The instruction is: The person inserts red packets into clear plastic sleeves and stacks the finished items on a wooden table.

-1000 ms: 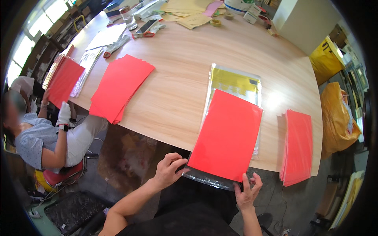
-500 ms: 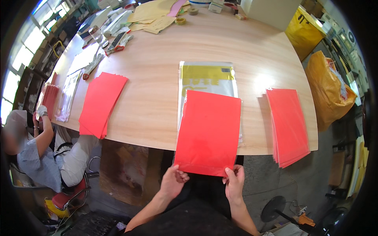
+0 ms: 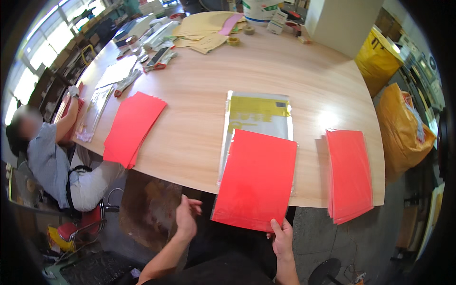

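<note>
From up here I see the wooden table [image 3: 199,123] filling most of the view, its near edge curving just above my hands. I judge the layout as a working line: a stack of red sheets [image 3: 350,173] lies at the right end within easy reach, and another stack of red sheets [image 3: 131,127] sits to the left, nearer the seated person [image 3: 50,161] at the table's left side.

In the middle lies a clear plastic sleeve [image 3: 259,118] with a yellow printed sheet inside. The red sheet [image 3: 256,179] I am handling lies over the sleeve's lower part, its top half resting on the table and its lower half hanging past the near edge. That overhang, I think, is why it can be pinched from below without lifting it.

The sheet is flat, plain bright red, rectangular and slightly turned clockwise, with crisp corners and no visible fold.

My right hand [image 3: 283,237] grips the sheet's bottom edge near the right corner, thumb pressed on top and fingers beneath it. My left hand [image 3: 186,219] is off the sheet, just left of its lower corner, fingers loosely spread and holding nothing.

Scissors [image 3: 159,59], a tape roll [image 3: 232,41] and tan envelopes [image 3: 204,28] lie at the far end.
</note>
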A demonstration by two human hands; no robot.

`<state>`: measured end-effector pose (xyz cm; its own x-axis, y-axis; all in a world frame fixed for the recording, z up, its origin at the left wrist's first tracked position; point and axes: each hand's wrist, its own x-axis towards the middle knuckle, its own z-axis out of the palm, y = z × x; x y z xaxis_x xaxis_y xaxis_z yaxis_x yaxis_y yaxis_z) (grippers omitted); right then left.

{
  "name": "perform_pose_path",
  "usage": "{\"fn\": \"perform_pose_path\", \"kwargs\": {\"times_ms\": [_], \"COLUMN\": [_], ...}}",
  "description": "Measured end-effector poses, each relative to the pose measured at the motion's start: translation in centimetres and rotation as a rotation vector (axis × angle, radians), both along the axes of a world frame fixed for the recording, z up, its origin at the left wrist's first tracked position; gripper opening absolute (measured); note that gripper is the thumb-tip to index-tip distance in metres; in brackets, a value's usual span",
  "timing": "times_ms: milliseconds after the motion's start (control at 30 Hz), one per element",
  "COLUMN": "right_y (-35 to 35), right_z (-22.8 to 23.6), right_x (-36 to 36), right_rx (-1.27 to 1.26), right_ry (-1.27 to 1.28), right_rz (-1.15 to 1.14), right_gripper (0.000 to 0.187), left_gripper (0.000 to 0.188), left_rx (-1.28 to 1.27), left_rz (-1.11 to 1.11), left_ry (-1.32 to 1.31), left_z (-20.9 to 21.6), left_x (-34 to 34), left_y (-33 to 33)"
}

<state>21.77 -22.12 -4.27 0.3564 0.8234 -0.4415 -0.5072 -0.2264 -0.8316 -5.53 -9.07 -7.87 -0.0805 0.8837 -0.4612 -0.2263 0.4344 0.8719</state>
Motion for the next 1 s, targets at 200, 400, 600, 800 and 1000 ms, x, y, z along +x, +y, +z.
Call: {"fn": "perform_pose_path", "kwargs": {"times_ms": [200, 400, 600, 800, 1000], "right_y": [-0.2, -1.4, -5.5, -9.7, -9.3], "right_z": [1.1, 12.7, 16.5, 5.4, 1.9], "right_x": [1.6, 6.6, 20.1, 34.5, 34.0], "right_rx": [0.090, 0.014, 0.107, -0.292, -0.195], "right_ry": [-0.053, -0.493, -0.923, -1.463, -1.193], "right_rz": [0.017, -0.083, -0.202, -0.003, -0.138], "right_gripper": [0.030, 0.044, 0.057, 0.060, 0.061], "left_gripper": [0.025, 0.024, 0.032, 0.033, 0.030], "left_rx": [0.235, 0.697, 0.679, 0.613, 0.168], "left_rz": [-0.651, -0.599, -1.029, -1.456, -1.550], "left_ry": [0.307, 0.262, 0.064, 0.286, -0.056], "left_z": [4.7, 8.8, 11.2, 8.4, 3.5], "left_x": [2.5, 9.9, 25.0, 32.3, 14.6], "left_y": [-0.4, -7.4, -7.3, -6.5, -2.9]}}
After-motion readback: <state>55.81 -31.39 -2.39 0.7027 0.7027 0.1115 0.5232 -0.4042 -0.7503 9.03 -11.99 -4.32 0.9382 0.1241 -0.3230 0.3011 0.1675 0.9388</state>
